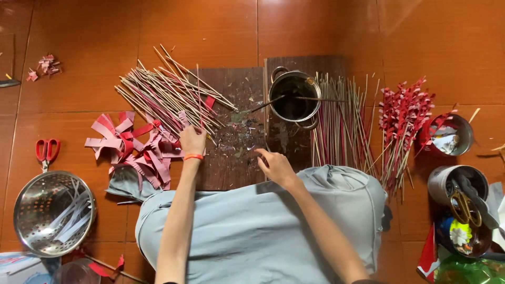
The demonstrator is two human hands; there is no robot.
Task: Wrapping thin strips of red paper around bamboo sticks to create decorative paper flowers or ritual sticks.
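2 hands are out over a dark wooden board (231, 158) that lies on the reddish floor (326, 31). the left hand (193, 140) sits at the board's left part, with an orange band (193, 156) on its wrist; its fingers reach into the near end of a loose pile of thin sticks (168, 94) with red strips on them, and whether they pinch a stick cannot be told. the right hand (275, 164) rests on the board near its lower middle, fingers bent and pointing left, palm down, with nothing plainly gripped. the 2 hands lie apart, with a patch of board smeared with scraps between them.

just left of the left hand lies a heap of pink and red paper strips (134, 147), touching the lower end of the stick pile. beyond the right hand stands a small metal pot (293, 97) with a stick laid across its rim. right of the pot lies a row of bare sticks (339, 121), and further right a bundle of sticks with red paper tufts (402, 123). a grey cloth (263, 231) covers the person's lap. far left are red-handled scissors (47, 150) and a metal colander (52, 213) holding white strips. at far right stand 2 tins (455, 184), well apart from both hands.
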